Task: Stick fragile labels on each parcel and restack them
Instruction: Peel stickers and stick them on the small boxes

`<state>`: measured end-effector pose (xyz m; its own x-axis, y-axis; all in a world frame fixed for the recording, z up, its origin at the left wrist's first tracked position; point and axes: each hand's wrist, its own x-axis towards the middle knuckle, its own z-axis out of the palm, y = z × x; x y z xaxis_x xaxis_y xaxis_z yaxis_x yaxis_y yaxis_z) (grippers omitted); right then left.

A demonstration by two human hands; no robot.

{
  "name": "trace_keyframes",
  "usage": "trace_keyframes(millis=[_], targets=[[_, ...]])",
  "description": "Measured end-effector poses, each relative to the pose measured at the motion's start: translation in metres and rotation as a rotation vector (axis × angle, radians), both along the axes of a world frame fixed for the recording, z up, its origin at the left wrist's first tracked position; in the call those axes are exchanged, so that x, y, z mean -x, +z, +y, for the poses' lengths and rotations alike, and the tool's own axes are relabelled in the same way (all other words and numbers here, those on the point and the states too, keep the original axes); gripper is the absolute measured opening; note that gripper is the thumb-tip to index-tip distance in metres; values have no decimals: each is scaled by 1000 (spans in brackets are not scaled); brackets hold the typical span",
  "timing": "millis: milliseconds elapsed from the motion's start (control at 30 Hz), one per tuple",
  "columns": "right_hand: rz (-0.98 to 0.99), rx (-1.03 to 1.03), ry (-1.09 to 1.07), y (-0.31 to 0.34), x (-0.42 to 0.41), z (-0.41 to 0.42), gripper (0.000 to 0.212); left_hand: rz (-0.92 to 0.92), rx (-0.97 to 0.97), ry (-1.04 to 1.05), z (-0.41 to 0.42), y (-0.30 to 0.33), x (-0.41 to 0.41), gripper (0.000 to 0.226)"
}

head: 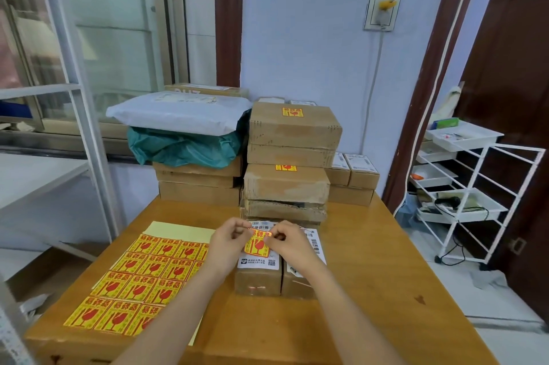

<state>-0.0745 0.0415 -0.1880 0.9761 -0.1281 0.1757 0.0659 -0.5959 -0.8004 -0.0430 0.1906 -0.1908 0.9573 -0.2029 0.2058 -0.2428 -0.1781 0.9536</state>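
A pale blue wall with a socket (381, 12) and a dark door frame backs a glossy wooden table (371, 260), with a white window frame on one side and a white wire rack (466, 195) on the other. On the table, near the front, two small cardboard boxes (258, 277) sit side by side, touching, each with a white shipping slip on top. Both hands hover over the left one: the left hand (227, 241) and the right hand (285, 238) each pinch an upper corner of a single yellow-and-red fragile label (258, 244), thumb and forefinger closed on its edge, the other fingers loosely curled. The label hangs over the box's slip; whether its lower edge already touches cannot be told. It looks thin, light and limp, and its sticky back would likely cling to itself or to skin, so holding it by the very corners and keeping it taut seems the sound way; laying one edge down first and smoothing outward should avoid wrinkles. The boxes look stiff and light enough to lift by their sides. Left of the hands lies the sheet of labels (130, 284), its top rows already peeled bare. Behind stand stacks of boxes, two in the middle stack (292, 156) already labelled, and a left stack topped by a soft white mailing bag (178, 112) over a green one.
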Motion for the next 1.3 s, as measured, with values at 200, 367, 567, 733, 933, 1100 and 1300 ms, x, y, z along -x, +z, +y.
trace_keyframes(millis=[200, 367, 567, 733, 933, 1100, 1300], targets=[[5, 75, -1, -3, -1, -1, 17, -15, 11, -12, 0, -4, 1, 14], [9, 131, 5, 0, 2, 0, 24, -53, -8, -34, 0, -4, 1, 18], [5, 156, 23, 1, 4, 1, 13, -120, -26, -15, 1, -2, 1, 22], [16, 157, 23, 2, 6, 1, 25, -157, -83, -18, 1, 0, 1, 18], [10, 174, 27, 1, 5, 1, 27, -175, -110, 3, 0, -1, 2, 12], [5, 193, 36, 0, 4, 0, 23, -183, -117, 11, -1, -3, 4, 12], [-18, 213, 32, -2, 4, 0, 12, -170, -122, -8, 0, -5, 3, 15]])
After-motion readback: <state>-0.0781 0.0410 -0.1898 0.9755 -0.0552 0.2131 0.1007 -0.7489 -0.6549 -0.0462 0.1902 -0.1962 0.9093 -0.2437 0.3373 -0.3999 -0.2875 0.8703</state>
